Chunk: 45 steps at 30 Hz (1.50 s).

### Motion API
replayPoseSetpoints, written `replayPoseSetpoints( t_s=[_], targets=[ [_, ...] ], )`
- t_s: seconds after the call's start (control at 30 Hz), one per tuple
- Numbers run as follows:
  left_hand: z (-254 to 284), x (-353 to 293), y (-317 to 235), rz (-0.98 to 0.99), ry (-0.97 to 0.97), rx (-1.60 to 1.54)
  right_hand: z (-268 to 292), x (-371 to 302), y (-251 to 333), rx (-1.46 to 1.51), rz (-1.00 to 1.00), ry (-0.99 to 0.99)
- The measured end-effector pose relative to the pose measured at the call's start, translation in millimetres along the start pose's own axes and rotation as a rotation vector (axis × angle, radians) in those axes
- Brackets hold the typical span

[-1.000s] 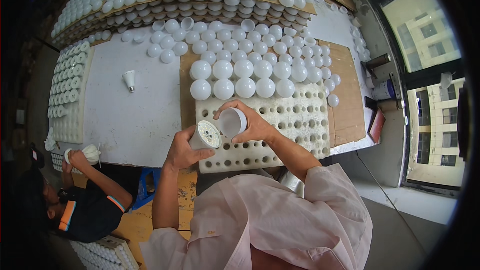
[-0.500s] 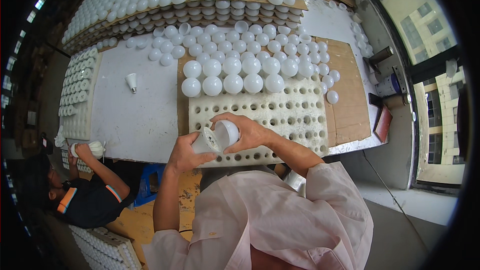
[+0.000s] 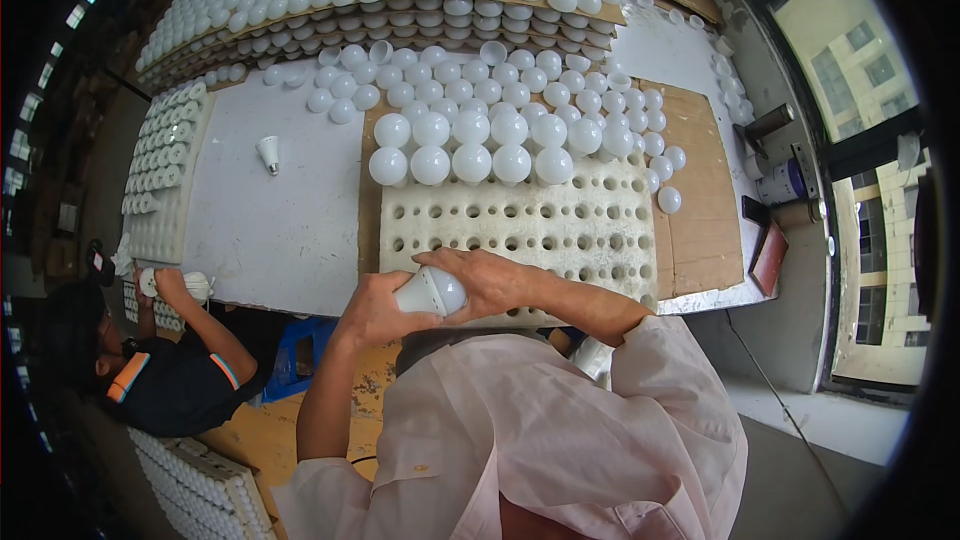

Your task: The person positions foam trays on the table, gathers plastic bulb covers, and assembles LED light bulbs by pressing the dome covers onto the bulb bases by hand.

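In front of my body, over the near edge of a white foam tray [image 3: 520, 222], both hands hold an LED bulb. My left hand [image 3: 372, 308] is closed round its white tapered bulb housing [image 3: 416, 296]. The fingers of my right hand [image 3: 492, 283] curl over the milky dome cover [image 3: 449, 290]. Dome and housing meet at the rim, the dome pointing right; whether they are locked together cannot be seen. Behind the hands, two rows of domed bulbs [image 3: 471, 163] stand at the tray's far side, and its nearer holes are bare.
Loose white domes [image 3: 487, 92] crowd the table behind the tray, on and around cardboard [image 3: 700, 215]. Stacked boards of domes [image 3: 330, 0] rise farther back. One housing [image 3: 268, 155] lies at left, near a tray of housings [image 3: 160, 165]. A co-worker [image 3: 175, 385] sits at left; a red-brown box [image 3: 768, 260] lies right.
The dome cover, tilted apart from the housing before with the housing's inner disc showing, now sits against the housing's rim. My hands have come closer together.
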<state>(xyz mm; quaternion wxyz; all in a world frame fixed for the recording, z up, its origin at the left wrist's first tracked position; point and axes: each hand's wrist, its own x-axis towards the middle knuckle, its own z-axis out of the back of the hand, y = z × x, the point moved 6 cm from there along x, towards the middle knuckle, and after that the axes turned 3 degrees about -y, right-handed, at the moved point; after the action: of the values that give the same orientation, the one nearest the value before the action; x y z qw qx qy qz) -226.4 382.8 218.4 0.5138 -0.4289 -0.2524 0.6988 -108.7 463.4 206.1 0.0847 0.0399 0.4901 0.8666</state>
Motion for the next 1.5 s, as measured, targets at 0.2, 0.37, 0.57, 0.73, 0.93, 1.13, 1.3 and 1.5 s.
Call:
replayPoseSetpoints(
  t_s=[0.2,0.37,0.57,0.73,0.93,1.13,1.3,1.5],
  targets=[
    [-9.3,2.3,-7.1,-0.126,0.003,-0.043,-1.7,-10.6,17.4,0.052,0.485,-0.428],
    [-19.1,-0.3,-24.1,-0.174,0.099,-0.022,-5.6,-27.5,13.6,0.185,0.534,-0.498],
    [-34.2,19.7,-4.4,0.105,0.325,-0.343,0.1,-31.2,3.4,0.305,0.331,-0.562],
    [-43.9,36.5,5.6,0.121,0.375,-0.539,10.8,-29.8,-13.3,0.306,0.265,-0.592],
    [-80.7,67.2,34.8,0.277,0.594,-1.364,29.3,-25.3,-30.3,0.508,-0.011,-0.518],
    [-96.2,87.9,67.8,0.482,0.456,-1.189,32.9,-51.0,-87.2,0.528,-0.364,-0.711],
    [-64.6,80.0,111.4,0.403,0.188,-0.989,131.6,-128.2,-130.1,-0.320,-0.370,-1.265],
    [-19.2,80.9,153.2,0.399,0.026,-0.779,168.6,-96.5,-186.9,-0.536,-0.494,-1.127]
  ],
)
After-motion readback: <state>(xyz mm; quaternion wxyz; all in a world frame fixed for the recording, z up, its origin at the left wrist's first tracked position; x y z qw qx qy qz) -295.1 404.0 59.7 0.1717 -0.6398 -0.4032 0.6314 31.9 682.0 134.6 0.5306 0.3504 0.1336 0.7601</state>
